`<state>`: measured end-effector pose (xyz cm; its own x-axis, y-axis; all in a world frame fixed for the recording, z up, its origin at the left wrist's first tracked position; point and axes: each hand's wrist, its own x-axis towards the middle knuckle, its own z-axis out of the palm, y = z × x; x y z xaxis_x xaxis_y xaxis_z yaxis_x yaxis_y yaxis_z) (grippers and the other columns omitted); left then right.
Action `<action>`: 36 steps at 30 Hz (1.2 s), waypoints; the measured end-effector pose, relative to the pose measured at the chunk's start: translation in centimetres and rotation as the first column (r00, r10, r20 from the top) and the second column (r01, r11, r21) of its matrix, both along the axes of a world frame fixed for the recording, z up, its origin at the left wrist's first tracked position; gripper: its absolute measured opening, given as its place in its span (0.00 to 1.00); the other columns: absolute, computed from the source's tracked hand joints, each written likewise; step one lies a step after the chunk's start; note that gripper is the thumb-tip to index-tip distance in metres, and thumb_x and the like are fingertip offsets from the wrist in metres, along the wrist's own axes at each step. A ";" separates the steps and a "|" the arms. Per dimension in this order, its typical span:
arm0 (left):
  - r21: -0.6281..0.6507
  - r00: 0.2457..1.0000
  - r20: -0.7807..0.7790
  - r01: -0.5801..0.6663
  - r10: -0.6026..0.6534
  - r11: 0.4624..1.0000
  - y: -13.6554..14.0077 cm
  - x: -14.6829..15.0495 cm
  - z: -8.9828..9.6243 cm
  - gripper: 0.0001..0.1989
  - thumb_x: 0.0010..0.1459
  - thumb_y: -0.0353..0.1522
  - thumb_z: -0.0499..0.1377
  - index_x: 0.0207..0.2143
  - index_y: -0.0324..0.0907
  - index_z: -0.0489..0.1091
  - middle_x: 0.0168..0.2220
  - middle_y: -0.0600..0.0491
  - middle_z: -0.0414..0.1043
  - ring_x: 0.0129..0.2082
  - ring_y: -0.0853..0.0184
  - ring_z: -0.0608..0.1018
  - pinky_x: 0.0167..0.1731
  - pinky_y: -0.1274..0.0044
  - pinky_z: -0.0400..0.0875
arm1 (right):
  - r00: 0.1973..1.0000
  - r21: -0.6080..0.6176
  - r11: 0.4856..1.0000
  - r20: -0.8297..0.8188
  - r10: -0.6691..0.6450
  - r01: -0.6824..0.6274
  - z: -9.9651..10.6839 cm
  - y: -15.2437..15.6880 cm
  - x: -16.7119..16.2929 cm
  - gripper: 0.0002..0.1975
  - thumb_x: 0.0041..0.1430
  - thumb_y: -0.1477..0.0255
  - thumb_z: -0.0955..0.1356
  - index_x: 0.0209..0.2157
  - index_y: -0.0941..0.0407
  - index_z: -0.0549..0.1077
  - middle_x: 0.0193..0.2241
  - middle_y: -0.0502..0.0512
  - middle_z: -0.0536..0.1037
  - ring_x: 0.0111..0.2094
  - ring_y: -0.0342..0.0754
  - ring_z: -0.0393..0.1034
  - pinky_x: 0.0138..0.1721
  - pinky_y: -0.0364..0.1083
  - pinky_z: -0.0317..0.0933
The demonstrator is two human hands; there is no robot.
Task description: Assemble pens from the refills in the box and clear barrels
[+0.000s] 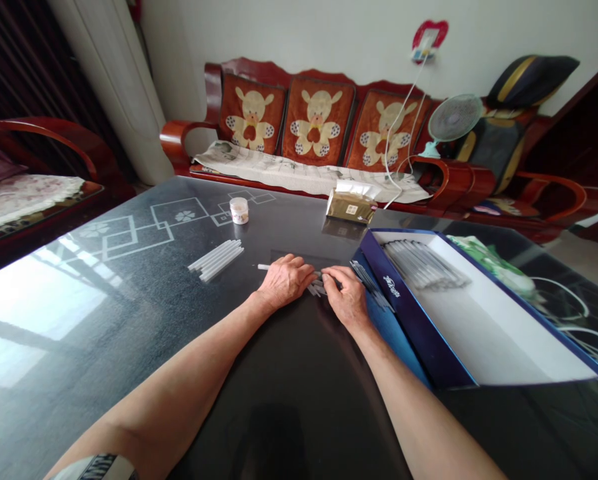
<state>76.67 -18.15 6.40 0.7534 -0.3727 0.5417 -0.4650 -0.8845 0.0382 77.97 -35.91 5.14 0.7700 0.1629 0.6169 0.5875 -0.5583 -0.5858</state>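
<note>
My left hand (289, 279) is closed around a slim white tube (263, 267), whose end pokes out on the left of the fingers. Fingertip to fingertip with it, my right hand (346, 293) is pinched shut; what lies in that pinch is hidden. Under and between the hands, several short pale tubes (317, 288) lie on the dark table. To the left is a neat row of white tubes (217, 260). Thin dark rods (371, 283) rest just right of my right hand, on a blue flat surface (399, 340) beside the box.
An open blue box (459, 360) with a white inside stands on the right, holding a pile of greyish slim sticks (423, 265). Farther back are a small white tub (239, 211) and a tissue pack (351, 205). A green-and-white bag (493, 267) and white cables lie beyond the box.
</note>
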 end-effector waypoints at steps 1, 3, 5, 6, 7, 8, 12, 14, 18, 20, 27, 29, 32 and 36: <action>0.005 1.000 -0.007 0.003 -0.003 1.000 -0.1 0.0 0.0 0.19 0.66 0.42 0.46 0.37 0.43 0.74 0.30 0.51 0.70 0.31 0.66 0.69 0.35 0.75 0.63 | 1.000 0.019 1.000 0.002 0.022 -0.022 0.0 0.0 0.0 0.09 0.58 0.70 0.65 0.34 0.55 0.78 0.36 0.55 0.78 0.39 0.47 0.73 0.45 0.46 0.65; 0.012 1.000 -0.030 0.008 -0.007 1.000 -0.2 -0.2 0.1 0.19 0.66 0.42 0.46 0.37 0.43 0.74 0.30 0.51 0.71 0.32 0.66 0.70 0.35 0.75 0.64 | 0.999 0.050 0.998 -0.005 0.049 -0.049 0.1 0.1 -0.1 0.09 0.58 0.69 0.65 0.33 0.55 0.77 0.35 0.55 0.78 0.37 0.46 0.73 0.43 0.46 0.66; 0.008 0.999 -0.051 0.014 -0.014 1.000 -0.4 -0.3 0.2 0.19 0.66 0.40 0.46 0.40 0.42 0.74 0.31 0.51 0.71 0.32 0.66 0.70 0.34 0.75 0.64 | 0.999 0.071 0.996 -0.018 0.048 -0.046 0.1 0.2 -0.1 0.08 0.58 0.69 0.65 0.32 0.55 0.77 0.34 0.55 0.78 0.36 0.46 0.73 0.41 0.45 0.66; 0.002 0.998 -0.054 0.019 -0.019 1.000 -0.5 -0.4 0.2 0.18 0.67 0.39 0.46 0.43 0.43 0.73 0.32 0.51 0.72 0.32 0.66 0.71 0.34 0.76 0.64 | 0.999 0.076 0.996 -0.023 0.042 -0.041 0.1 0.2 -0.2 0.08 0.57 0.69 0.66 0.31 0.55 0.77 0.34 0.54 0.78 0.36 0.46 0.73 0.40 0.45 0.66; -0.002 0.998 -0.051 0.025 -0.025 1.000 -0.5 -0.5 0.3 0.17 0.67 0.39 0.46 0.46 0.44 0.72 0.32 0.51 0.72 0.32 0.66 0.71 0.34 0.76 0.64 | 0.999 0.076 0.996 -0.028 0.037 -0.035 0.2 0.2 -0.3 0.08 0.57 0.69 0.66 0.31 0.55 0.76 0.34 0.54 0.78 0.35 0.46 0.72 0.39 0.45 0.66; -0.004 0.999 -0.044 0.030 -0.030 1.000 -0.6 -0.6 0.4 0.17 0.66 0.38 0.46 0.50 0.45 0.71 0.32 0.52 0.72 0.32 0.66 0.71 0.34 0.76 0.64 | 0.999 0.075 0.997 -0.033 0.032 -0.030 0.2 0.3 -0.4 0.08 0.56 0.69 0.65 0.30 0.55 0.76 0.33 0.54 0.77 0.35 0.46 0.72 0.39 0.45 0.66; -0.021 1.000 -0.016 0.004 -0.004 1.000 -0.4 -0.7 0.5 0.18 0.65 0.43 0.47 0.48 0.50 0.72 0.29 0.52 0.70 0.31 0.66 0.70 0.33 0.75 0.63 | 0.995 0.134 0.990 -0.091 -0.038 0.050 0.3 -0.1 -0.3 0.09 0.56 0.67 0.64 0.28 0.55 0.74 0.32 0.55 0.77 0.34 0.48 0.71 0.37 0.46 0.64; -0.049 0.999 -0.016 -0.051 0.051 0.997 -0.2 -0.5 0.5 0.19 0.64 0.45 0.48 0.42 0.49 0.75 0.28 0.52 0.70 0.30 0.66 0.70 0.32 0.75 0.63 | 0.975 0.225 0.962 -0.190 -0.111 0.154 0.1 -0.5 0.3 0.12 0.56 0.65 0.62 0.30 0.56 0.74 0.31 0.55 0.77 0.35 0.49 0.70 0.38 0.47 0.64; -0.060 0.994 -0.005 -0.113 0.113 0.992 0.2 -0.2 0.2 0.18 0.64 0.41 0.49 0.35 0.45 0.76 0.27 0.51 0.70 0.30 0.66 0.70 0.32 0.75 0.62 | 0.925 0.358 0.875 -0.311 -0.219 0.327 -0.4 -1.0 1.2 0.16 0.57 0.62 0.60 0.36 0.57 0.72 0.36 0.58 0.76 0.38 0.50 0.70 0.42 0.50 0.64; -0.052 0.996 0.013 -0.090 0.090 0.995 0.3 -0.1 0.1 0.17 0.64 0.40 0.49 0.36 0.45 0.76 0.27 0.51 0.70 0.30 0.66 0.69 0.32 0.75 0.63 | 0.942 0.330 0.884 -0.170 -0.288 0.330 -0.2 -0.8 0.9 0.16 0.58 0.63 0.61 0.42 0.57 0.71 0.43 0.61 0.74 0.44 0.51 0.69 0.46 0.51 0.63; -0.044 1.000 0.009 -0.005 0.006 0.999 0.0 -0.2 0.2 0.17 0.64 0.39 0.49 0.38 0.45 0.76 0.26 0.51 0.69 0.29 0.66 0.68 0.34 0.74 0.64 | 0.977 -0.194 0.978 0.209 -0.033 0.075 0.9 0.8 -1.3 0.13 0.61 0.73 0.61 0.46 0.56 0.72 0.42 0.59 0.77 0.49 0.53 0.67 0.56 0.55 0.55; -0.037 1.000 0.007 0.014 -0.014 0.999 -0.1 -0.3 0.3 0.17 0.64 0.39 0.48 0.39 0.45 0.76 0.26 0.51 0.68 0.30 0.65 0.68 0.35 0.73 0.64 | 0.984 -0.258 0.964 0.176 -0.018 0.064 0.8 0.8 -1.4 0.12 0.63 0.72 0.61 0.42 0.55 0.74 0.39 0.58 0.78 0.45 0.52 0.69 0.53 0.52 0.57; -0.029 1.000 0.009 0.025 -0.025 0.999 0.1 -0.3 0.3 0.16 0.63 0.39 0.49 0.42 0.45 0.75 0.28 0.50 0.69 0.31 0.64 0.68 0.36 0.73 0.64 | 0.992 -0.276 0.960 0.124 -0.003 0.038 0.6 0.5 -1.3 0.12 0.64 0.71 0.61 0.40 0.56 0.75 0.36 0.57 0.77 0.40 0.49 0.70 0.47 0.48 0.60; -0.032 0.998 0.039 -0.048 0.049 0.998 0.5 -0.2 0.3 0.16 0.60 0.32 0.51 0.47 0.43 0.73 0.32 0.49 0.69 0.33 0.62 0.68 0.37 0.71 0.64 | 0.992 -0.260 0.959 0.093 -0.090 0.112 0.7 -0.2 -1.0 0.10 0.61 0.74 0.62 0.37 0.56 0.75 0.37 0.58 0.74 0.40 0.49 0.68 0.44 0.46 0.62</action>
<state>76.46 -17.64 6.70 0.7478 -0.3189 0.5823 -0.4232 -0.9048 0.0480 76.93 -36.14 5.80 0.7414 0.2520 0.6219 0.5584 -0.7457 -0.3636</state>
